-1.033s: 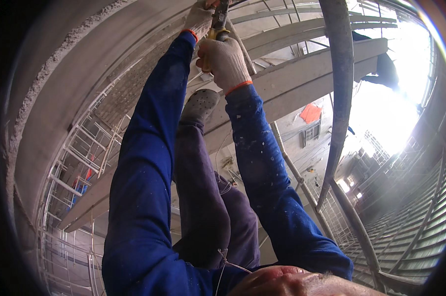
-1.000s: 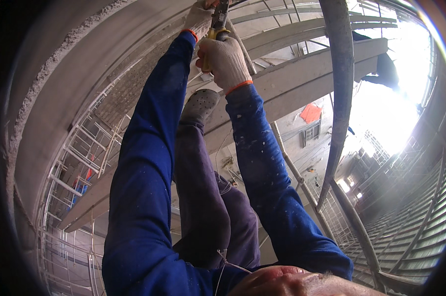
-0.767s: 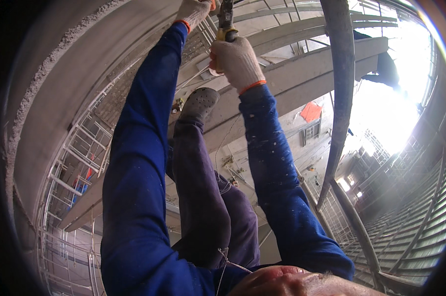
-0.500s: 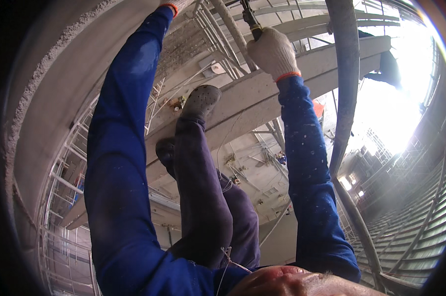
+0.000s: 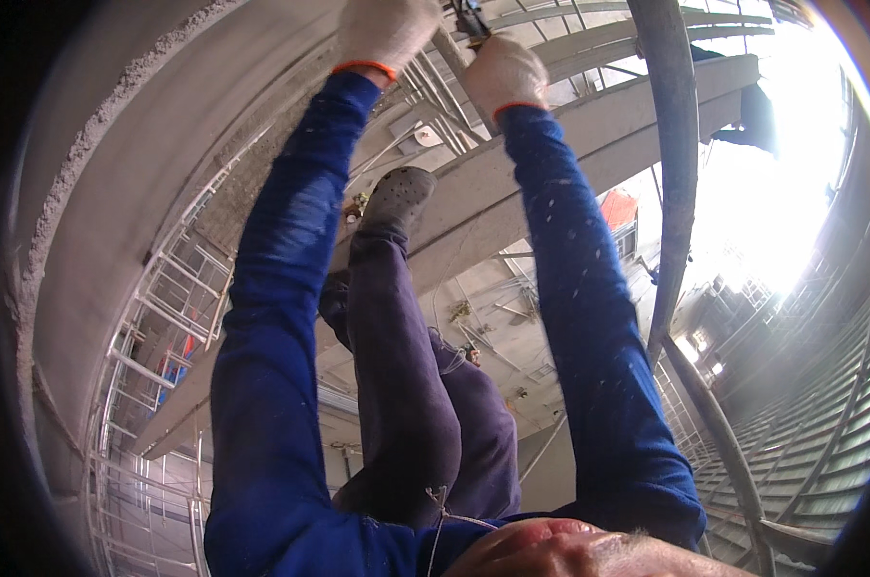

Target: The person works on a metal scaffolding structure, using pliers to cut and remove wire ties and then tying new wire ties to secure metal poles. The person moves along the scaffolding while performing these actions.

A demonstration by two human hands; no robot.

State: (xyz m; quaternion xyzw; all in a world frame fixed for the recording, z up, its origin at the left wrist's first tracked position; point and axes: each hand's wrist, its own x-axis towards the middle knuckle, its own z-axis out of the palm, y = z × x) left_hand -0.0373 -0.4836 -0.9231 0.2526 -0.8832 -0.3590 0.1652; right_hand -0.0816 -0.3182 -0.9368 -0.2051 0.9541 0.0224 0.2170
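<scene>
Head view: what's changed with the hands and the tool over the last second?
The right hand, gripping the dark tool, has moved right and slightly up in the picture. The left hand swung left until mostly out of frame, then came back; whether it holds anything can't be seen. No release is visible. The grey shoe and thick grey pole stay about where they were.
</scene>
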